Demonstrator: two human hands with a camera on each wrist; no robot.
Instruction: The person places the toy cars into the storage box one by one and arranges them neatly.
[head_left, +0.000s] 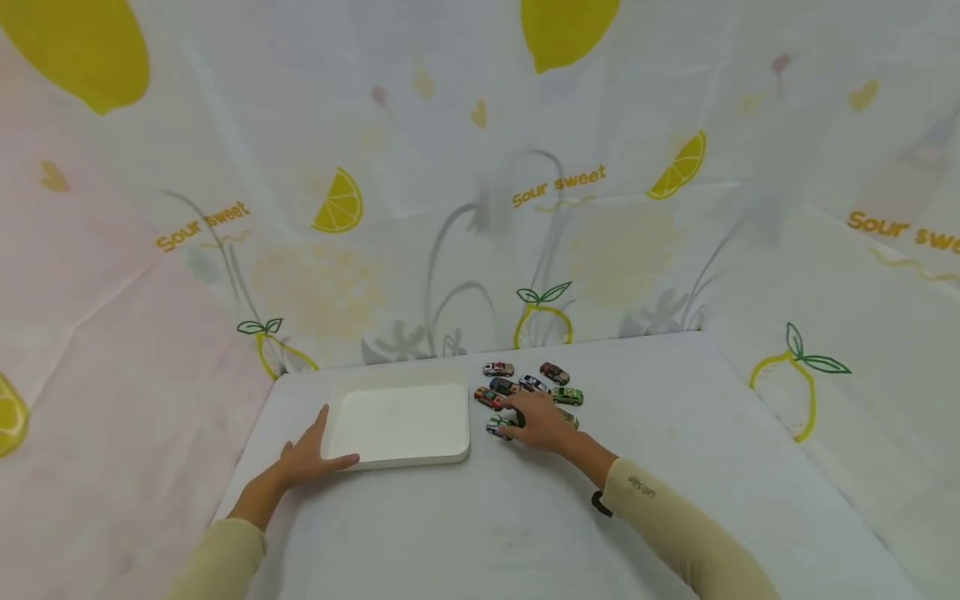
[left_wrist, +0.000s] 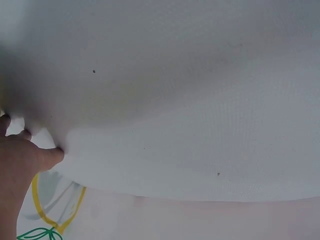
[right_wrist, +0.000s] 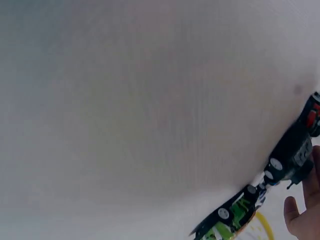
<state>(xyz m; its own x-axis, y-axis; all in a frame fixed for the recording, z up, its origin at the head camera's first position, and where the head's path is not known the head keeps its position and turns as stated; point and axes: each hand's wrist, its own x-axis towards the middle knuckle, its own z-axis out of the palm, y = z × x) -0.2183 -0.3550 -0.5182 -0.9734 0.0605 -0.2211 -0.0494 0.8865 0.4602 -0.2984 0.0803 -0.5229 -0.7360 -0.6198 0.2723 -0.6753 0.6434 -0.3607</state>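
Arms (head_left: 678,521) outstretched, left fingers (head_left: 318,423) splayed, right thumb (head_left: 516,432) and fingers (head_left: 521,400) apart

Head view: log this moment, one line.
left hand: at white tray | right hand: over toy cars | cars: right of tray

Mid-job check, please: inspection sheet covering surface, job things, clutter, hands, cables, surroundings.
Surface: white table, a few dark specks in the left wrist view.
Job things: white tray beside a cluster of toy cars.
Clutter: nothing seen.
Hands: left hand at the tray's left side, thumb at its near edge; right hand over the cars, grip unclear.
Cables: none identifiable; a dark loop shows by the right sleeve.
Surroundings: lemon-print sheeting on three sides.
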